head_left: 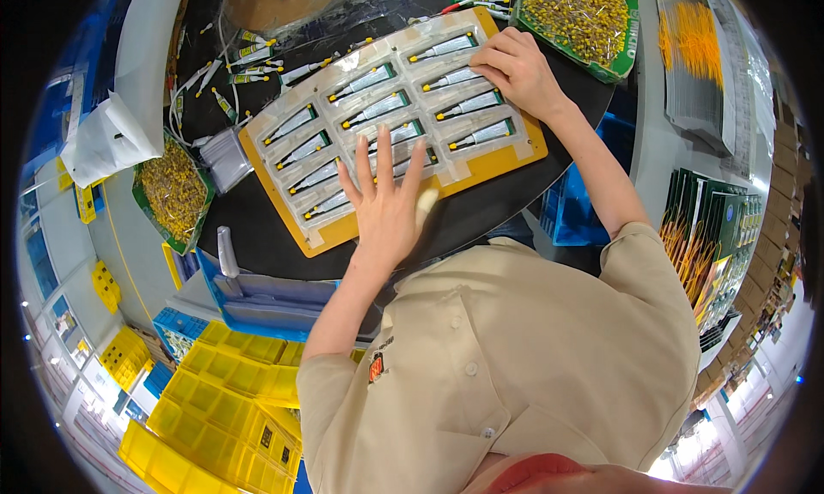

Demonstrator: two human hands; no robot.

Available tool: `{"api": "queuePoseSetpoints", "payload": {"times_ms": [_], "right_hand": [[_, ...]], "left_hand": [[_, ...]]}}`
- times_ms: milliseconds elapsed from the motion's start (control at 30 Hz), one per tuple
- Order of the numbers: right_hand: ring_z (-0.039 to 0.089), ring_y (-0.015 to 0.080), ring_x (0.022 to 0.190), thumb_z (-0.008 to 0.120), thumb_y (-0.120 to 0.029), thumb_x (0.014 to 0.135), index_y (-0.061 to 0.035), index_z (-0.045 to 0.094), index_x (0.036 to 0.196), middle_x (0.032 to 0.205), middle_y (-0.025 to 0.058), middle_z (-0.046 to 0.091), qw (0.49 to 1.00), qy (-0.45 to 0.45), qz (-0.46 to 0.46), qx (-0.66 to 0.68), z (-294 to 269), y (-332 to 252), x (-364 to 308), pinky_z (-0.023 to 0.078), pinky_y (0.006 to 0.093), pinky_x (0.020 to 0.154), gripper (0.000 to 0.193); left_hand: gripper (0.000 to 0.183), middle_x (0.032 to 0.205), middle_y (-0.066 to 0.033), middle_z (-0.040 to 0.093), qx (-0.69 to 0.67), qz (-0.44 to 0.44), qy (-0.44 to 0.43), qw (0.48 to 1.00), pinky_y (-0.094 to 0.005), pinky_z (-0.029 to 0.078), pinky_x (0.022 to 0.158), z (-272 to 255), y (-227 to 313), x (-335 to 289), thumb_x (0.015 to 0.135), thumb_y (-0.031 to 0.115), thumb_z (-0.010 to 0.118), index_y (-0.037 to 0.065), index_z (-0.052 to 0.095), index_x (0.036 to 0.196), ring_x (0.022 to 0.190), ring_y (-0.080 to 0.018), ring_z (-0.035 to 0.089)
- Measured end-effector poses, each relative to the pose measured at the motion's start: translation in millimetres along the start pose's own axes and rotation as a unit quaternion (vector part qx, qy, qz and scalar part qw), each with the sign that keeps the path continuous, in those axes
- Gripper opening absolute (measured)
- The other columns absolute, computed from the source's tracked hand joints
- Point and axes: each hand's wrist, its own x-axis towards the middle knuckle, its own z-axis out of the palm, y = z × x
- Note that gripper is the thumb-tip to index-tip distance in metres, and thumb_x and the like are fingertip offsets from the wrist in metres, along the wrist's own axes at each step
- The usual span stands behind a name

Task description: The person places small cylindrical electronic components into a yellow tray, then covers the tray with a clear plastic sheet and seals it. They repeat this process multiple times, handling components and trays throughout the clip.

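A clear blister tray (330, 99) on a yellow board (515, 159) lies tilted across the black table. Small metal squeeze tubes with yellow caps and green ends, such as the tube (369, 109), sit in its pockets in three columns. My left hand (384, 204) is spread over the tray's lower middle, fingertips on it, partly hiding some tubes; a pale cover is on its thumb. At the upper right, my right hand (522, 75) has its fingers bent and closed at the green end of a tube (450, 79) in its pocket.
Loose tubes (254, 54) lie beyond the tray at the left. Green boxes of small yellow-headed pieces stand at the far right (575, 18) and left (172, 189). Yellow bins (215, 391) are stacked at the lower left. Printed cards (708, 228) stand at the right.
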Motion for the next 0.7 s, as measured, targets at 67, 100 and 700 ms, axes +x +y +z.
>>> {"api": "queuePoseSetpoints", "payload": {"times_ms": [67, 100, 700], "right_hand": [[0.059, 0.0227, 0.09, 0.074, -0.011, 0.082, -0.0085, 0.068, 0.09, 0.092, 0.0036, 0.063, 1.0, -0.006, 0.007, -0.011, 4.0, -0.4, -2.2, 0.044, 0.0343, 0.085, 0.01], [0.059, 0.0218, 0.092, 0.074, -0.012, 0.082, -0.0098, 0.068, 0.09, 0.092, 0.0026, 0.063, 1.0, -0.009, -0.017, -0.02, 5.0, -0.2, -3.3, 0.044, 0.0342, 0.086, 0.01], [0.058, 0.032, 0.121, 0.064, -0.035, 0.094, -0.0146, 0.064, 0.13, 0.127, 0.0129, 0.065, 0.915, 0.039, 0.139, -0.376, -185.9, 222.3, -70.7, 0.049, 0.0439, 0.094, 0.041]], "left_hand": [[0.066, 0.163, -0.0183, 0.018, 0.005, 0.006, -0.005, 1.0, -0.0665, 0.005, 0.114, 0.9, -3.5, 6.7, 0.089, 0.03, 0.069, 0.02, 0.044, 0.15, 0.149, -0.0457, 0.013], [0.066, 0.163, -0.0181, 0.019, 0.001, 0.009, -0.011, 1.0, -0.0665, 0.006, 0.114, 1.7, -4.1, 7.9, 0.089, 0.03, 0.069, 0.02, 0.044, 0.149, 0.149, -0.0455, 0.013], [0.082, 0.164, -0.0223, 0.013, -0.067, -0.069, 0.012, 0.995, -0.065, 0.001, 0.116, 13.5, 12.8, -42.9, 0.088, 0.038, 0.069, 0.003, 0.032, 0.152, 0.15, -0.0481, 0.005]]}}
